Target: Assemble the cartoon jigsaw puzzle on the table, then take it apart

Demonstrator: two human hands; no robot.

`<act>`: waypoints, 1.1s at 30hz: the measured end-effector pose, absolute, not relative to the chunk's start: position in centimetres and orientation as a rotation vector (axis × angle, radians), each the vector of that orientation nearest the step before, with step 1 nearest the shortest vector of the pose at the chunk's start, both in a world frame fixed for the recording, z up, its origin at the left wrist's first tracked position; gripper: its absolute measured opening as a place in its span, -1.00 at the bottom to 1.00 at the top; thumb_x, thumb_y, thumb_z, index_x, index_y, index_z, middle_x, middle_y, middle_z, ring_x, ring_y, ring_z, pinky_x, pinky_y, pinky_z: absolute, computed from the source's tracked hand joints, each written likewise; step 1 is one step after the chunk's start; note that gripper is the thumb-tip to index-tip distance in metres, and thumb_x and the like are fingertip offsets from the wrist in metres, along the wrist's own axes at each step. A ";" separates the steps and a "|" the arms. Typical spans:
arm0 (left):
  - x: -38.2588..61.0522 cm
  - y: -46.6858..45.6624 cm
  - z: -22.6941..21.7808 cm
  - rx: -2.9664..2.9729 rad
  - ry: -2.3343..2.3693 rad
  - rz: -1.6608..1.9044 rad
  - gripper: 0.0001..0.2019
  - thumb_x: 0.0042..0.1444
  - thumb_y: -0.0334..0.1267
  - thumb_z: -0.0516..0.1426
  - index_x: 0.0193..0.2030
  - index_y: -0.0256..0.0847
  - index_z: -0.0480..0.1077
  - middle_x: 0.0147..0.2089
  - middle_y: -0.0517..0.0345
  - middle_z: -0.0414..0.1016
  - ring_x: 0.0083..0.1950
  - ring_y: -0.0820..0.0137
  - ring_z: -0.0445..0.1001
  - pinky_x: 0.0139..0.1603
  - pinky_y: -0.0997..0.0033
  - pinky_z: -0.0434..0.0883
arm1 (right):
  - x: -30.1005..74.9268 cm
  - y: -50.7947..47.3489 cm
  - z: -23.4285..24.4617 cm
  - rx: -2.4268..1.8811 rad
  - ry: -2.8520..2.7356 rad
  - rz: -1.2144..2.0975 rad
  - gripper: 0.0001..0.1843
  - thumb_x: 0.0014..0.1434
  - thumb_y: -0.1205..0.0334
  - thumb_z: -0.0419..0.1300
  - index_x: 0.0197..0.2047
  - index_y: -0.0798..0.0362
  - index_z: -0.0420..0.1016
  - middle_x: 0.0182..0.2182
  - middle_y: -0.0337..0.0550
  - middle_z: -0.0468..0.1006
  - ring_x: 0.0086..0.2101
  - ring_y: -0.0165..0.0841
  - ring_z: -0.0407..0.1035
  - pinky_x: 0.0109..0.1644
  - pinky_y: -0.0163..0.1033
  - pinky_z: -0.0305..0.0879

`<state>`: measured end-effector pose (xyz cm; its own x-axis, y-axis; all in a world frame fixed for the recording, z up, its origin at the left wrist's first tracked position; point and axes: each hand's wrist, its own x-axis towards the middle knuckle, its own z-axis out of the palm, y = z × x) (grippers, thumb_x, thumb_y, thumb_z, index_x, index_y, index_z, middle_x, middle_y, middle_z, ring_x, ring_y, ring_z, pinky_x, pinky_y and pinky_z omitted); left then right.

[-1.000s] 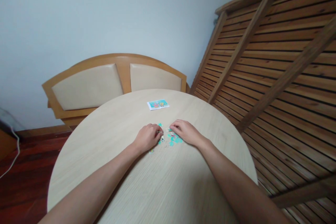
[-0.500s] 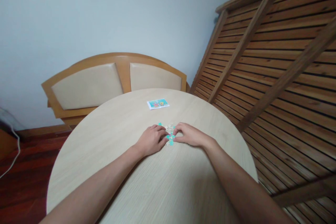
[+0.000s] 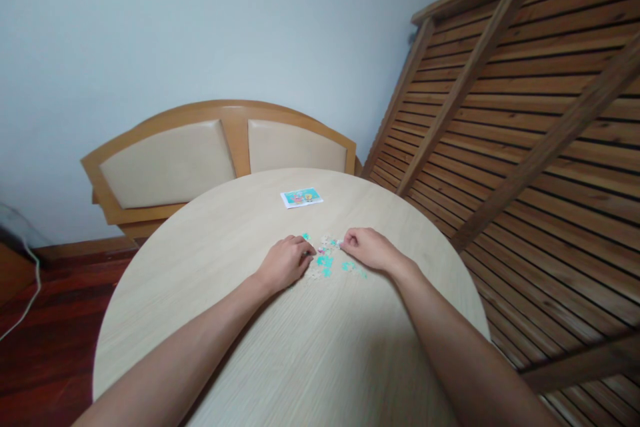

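Note:
Small jigsaw puzzle pieces (image 3: 325,261), some turquoise and some showing a pale back, lie loosely between my hands on the round table (image 3: 300,360). My right hand (image 3: 369,248) is at the right side of the pile, thumb and forefinger pinched on a small puzzle piece (image 3: 340,244). On the left side rests my left hand (image 3: 287,262), fingers curled and closed at the edge of the pieces. Whatever its fingertips hold, if anything, is hidden. A few turquoise pieces (image 3: 349,267) lie below my right hand.
A turquoise picture card (image 3: 301,197) with cartoon figures lies farther back on the table. Behind the table stands a wooden headboard (image 3: 235,140) with cream panels against the wall. A slatted wooden frame (image 3: 500,133) leans at the right.
My hands have drawn apart, the right one moving slightly up and right and closing into a pinch. More pieces show between them and below the right hand.

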<state>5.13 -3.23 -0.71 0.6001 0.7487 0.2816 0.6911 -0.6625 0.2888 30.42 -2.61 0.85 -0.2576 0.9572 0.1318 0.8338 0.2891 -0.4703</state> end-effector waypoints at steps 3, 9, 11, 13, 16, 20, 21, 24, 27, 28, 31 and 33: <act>5.2 -3.3 -1.0 2.690 1.159 0.623 -0.79 0.33 -0.24 0.11 -0.04 -0.16 0.56 -0.09 0.01 0.56 -0.03 0.21 0.50 0.04 0.24 0.43 | 30.0 -2.7 0.9 -1.359 -2.284 0.598 -0.80 0.16 0.18 0.30 -0.16 0.06 0.62 -0.30 -0.13 0.62 -0.33 -0.33 0.44 -0.25 -0.30 0.27; 5.4 -3.6 -1.1 2.754 0.975 0.643 -0.76 0.33 -0.16 0.13 0.02 -0.14 0.54 -0.02 -0.01 0.52 0.03 0.19 0.46 0.11 0.20 0.39 | 29.4 -2.9 1.2 -1.057 -2.505 0.634 -0.69 0.17 0.25 0.30 0.00 -0.03 0.66 -0.20 -0.12 0.63 -0.16 -0.25 0.46 -0.04 -0.23 0.30; 5.5 -3.6 -1.1 2.738 0.971 0.648 -0.78 0.33 -0.18 0.13 0.00 -0.14 0.54 -0.01 0.01 0.53 0.04 0.19 0.46 0.12 0.20 0.38 | 29.4 -2.9 1.2 -1.066 -2.500 0.633 -0.70 0.16 0.25 0.32 -0.01 -0.02 0.66 -0.20 -0.12 0.62 -0.16 -0.25 0.46 -0.04 -0.23 0.30; 5.5 -3.5 -1.2 2.710 0.973 0.653 -0.81 0.31 -0.20 0.15 -0.04 -0.16 0.54 -0.02 0.01 0.54 0.04 0.20 0.46 0.12 0.21 0.38 | 29.4 -2.8 1.1 -1.067 -2.492 0.643 -0.70 0.14 0.24 0.34 -0.03 -0.01 0.66 -0.19 -0.11 0.61 -0.15 -0.25 0.46 -0.03 -0.23 0.30; 5.8 -3.5 -1.2 2.650 0.962 0.665 -0.89 0.28 -0.28 0.16 -0.13 -0.18 0.53 -0.07 0.04 0.56 0.02 0.22 0.47 0.12 0.24 0.37 | 29.4 -2.7 0.8 -1.045 -2.506 0.646 -0.70 0.12 0.25 0.34 -0.04 -0.02 0.66 -0.20 -0.13 0.59 -0.15 -0.25 0.45 -0.01 -0.22 0.31; 6.0 -3.6 -1.0 2.595 0.952 0.673 -0.92 0.26 -0.35 0.16 -0.19 -0.18 0.51 -0.14 0.08 0.58 -0.03 0.25 0.48 0.07 0.29 0.37 | 29.3 -2.7 0.6 -1.003 -2.537 0.628 -0.65 0.09 0.31 0.31 -0.02 -0.06 0.66 -0.21 -0.15 0.55 -0.15 -0.25 0.44 0.00 -0.21 0.30; 6.0 -3.7 -0.9 2.585 0.966 0.672 -0.92 0.24 -0.36 0.18 -0.17 -0.18 0.51 -0.15 0.09 0.58 -0.04 0.26 0.49 0.05 0.30 0.37 | 29.2 -2.7 0.5 -1.001 -2.535 0.634 -0.65 0.09 0.30 0.31 -0.02 -0.06 0.65 -0.20 -0.16 0.55 -0.14 -0.25 0.43 0.01 -0.20 0.30; 6.0 -3.8 -0.6 2.567 1.019 0.649 -0.88 0.21 -0.38 0.19 -0.14 -0.17 0.52 -0.19 0.11 0.59 -0.10 0.28 0.50 -0.04 0.35 0.38 | 29.1 -2.8 0.5 -1.040 -2.494 0.640 -0.69 0.05 0.29 0.34 -0.09 -0.01 0.64 -0.19 -0.15 0.55 -0.13 -0.24 0.42 0.02 -0.19 0.30; 6.0 -4.0 -0.3 2.573 1.053 0.628 -0.92 0.22 -0.32 0.18 -0.19 -0.18 0.52 -0.25 0.10 0.58 -0.15 0.28 0.50 -0.10 0.36 0.38 | 28.9 -2.9 0.5 -1.110 -2.429 0.668 -0.76 -0.02 0.35 0.35 -0.21 0.06 0.59 -0.24 -0.17 0.56 -0.19 -0.28 0.42 -0.06 -0.24 0.30; 6.0 -4.1 -0.3 2.578 1.056 0.631 -0.91 0.23 -0.28 0.18 -0.20 -0.19 0.52 -0.25 0.09 0.57 -0.16 0.27 0.50 -0.11 0.35 0.38 | 28.8 -2.9 0.5 -1.121 -2.401 0.705 -0.80 -0.01 0.35 0.34 -0.24 0.06 0.57 -0.27 -0.19 0.56 -0.23 -0.30 0.42 -0.11 -0.26 0.30; 6.1 -4.2 -0.2 2.579 1.045 0.661 -0.85 0.26 -0.18 0.17 -0.21 -0.20 0.50 -0.25 0.06 0.58 -0.15 0.24 0.50 -0.09 0.32 0.39 | 28.5 -3.1 0.7 -1.109 -2.280 0.862 -0.89 0.11 0.25 0.31 -0.26 0.08 0.54 -0.37 -0.23 0.55 -0.32 -0.36 0.41 -0.21 -0.30 0.29; 6.1 -4.1 -0.2 2.535 1.067 0.690 -0.83 0.28 -0.18 0.13 -0.22 -0.19 0.50 -0.22 0.05 0.59 -0.12 0.24 0.50 -0.06 0.31 0.39 | 28.3 -3.2 1.0 -1.090 -2.196 0.926 -0.82 0.15 0.15 0.31 -0.23 0.09 0.53 -0.38 -0.22 0.56 -0.34 -0.37 0.41 -0.24 -0.31 0.29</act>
